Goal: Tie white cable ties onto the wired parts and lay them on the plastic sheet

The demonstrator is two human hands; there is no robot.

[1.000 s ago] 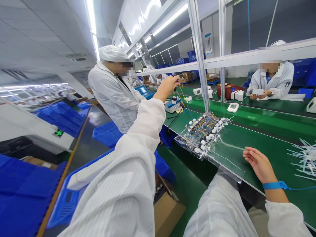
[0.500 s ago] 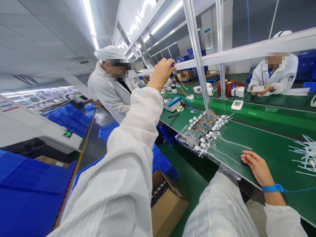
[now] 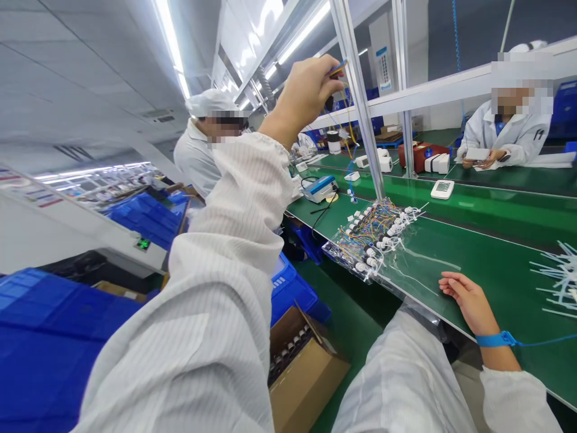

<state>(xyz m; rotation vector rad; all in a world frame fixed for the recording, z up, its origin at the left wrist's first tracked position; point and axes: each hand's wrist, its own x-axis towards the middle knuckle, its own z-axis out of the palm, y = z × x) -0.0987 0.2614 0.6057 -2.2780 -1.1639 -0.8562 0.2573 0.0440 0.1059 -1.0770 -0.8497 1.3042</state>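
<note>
My left hand [image 3: 309, 90] is raised high at the end of a white sleeve, fingers closed on a wire harness. Its yellow and blue wires [image 3: 350, 129] hang below the hand, with small white connectors at the lower end. A dark part shows under the fingers, partly hidden. My right hand [image 3: 466, 297] rests at the bench's near edge, fingers loosely extended with nothing in them. A blue wrist strap [image 3: 494, 340] circles that wrist. Between the hands lies a pile of similar wire harnesses [image 3: 376, 231] with black-and-white cylindrical ends and white cable ties, on clear plastic.
Loose white cable ties [image 3: 561, 282] lie on the green bench [image 3: 505, 252] at right. A metal post [image 3: 356, 96] stands behind the pile. A blue-grey device [image 3: 320, 188] and a white display unit [image 3: 442, 189] sit farther back. An open carton [image 3: 309, 385] is below. Two co-workers are nearby.
My left hand has risen and moved right, lifting the wire harness with it toward the metal post. The right hand stays in place. The view has shifted slightly.
</note>
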